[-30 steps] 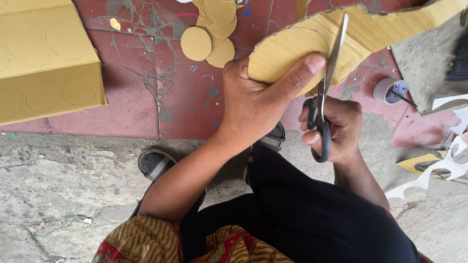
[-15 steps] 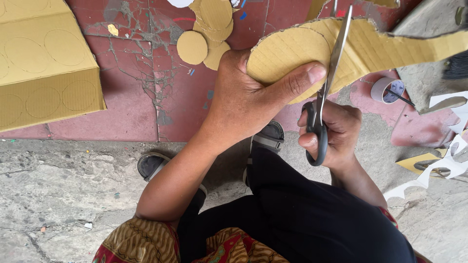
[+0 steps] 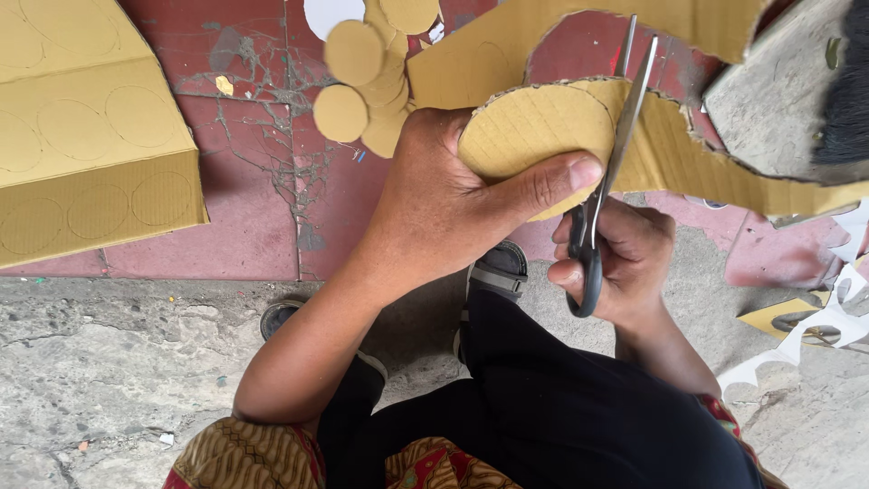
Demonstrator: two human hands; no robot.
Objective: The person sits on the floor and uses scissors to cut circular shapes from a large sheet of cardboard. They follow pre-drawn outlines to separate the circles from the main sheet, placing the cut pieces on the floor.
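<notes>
My left hand grips a strip of brown corrugated cardboard, thumb pressed on a round part that is half cut free. My right hand holds grey-handled scissors; their blades stand apart and bite into the cardboard just right of that round part. The strip runs on to the right and up, with scalloped cut-out edges.
A pile of cut cardboard discs lies on the red floor above my left hand. A large cardboard sheet marked with drawn circles lies at the left. White paper offcuts lie at the right, a dark brush at the top right. My dark-trousered legs fill the foreground.
The view has come closer. The scissors have cut further along the curve of the round part, and my left hand has turned the cardboard a little.
</notes>
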